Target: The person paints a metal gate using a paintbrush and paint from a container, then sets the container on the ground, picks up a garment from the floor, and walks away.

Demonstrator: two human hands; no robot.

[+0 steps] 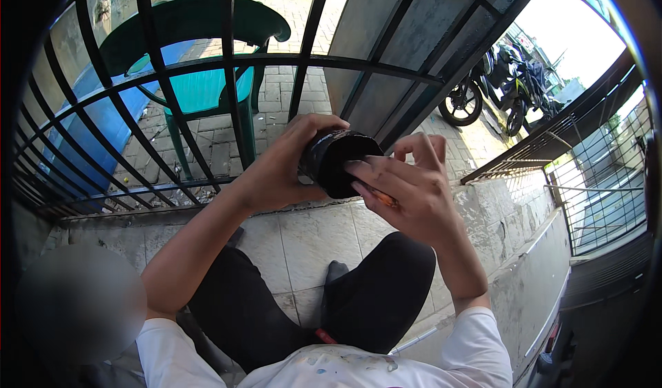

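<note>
Faces a black barred fence (265, 60) from a pale tiled floor (262, 247), with a green plastic chair (200, 88) beyond on brick paving (277, 102) and motorcycles (520, 88) parked to the right. Holds a tilted black cylindrical container (332, 155) above the floor's fence-side edge, with the left hand (288, 159) clamped around its side. Brings the right hand (414, 189), closed on a mostly hidden orange object (384, 198), to its open mouth.

Black container (317, 156); green chair (200, 90); black trousers (379, 288); white shirt (331, 369), spotted blue.
</note>
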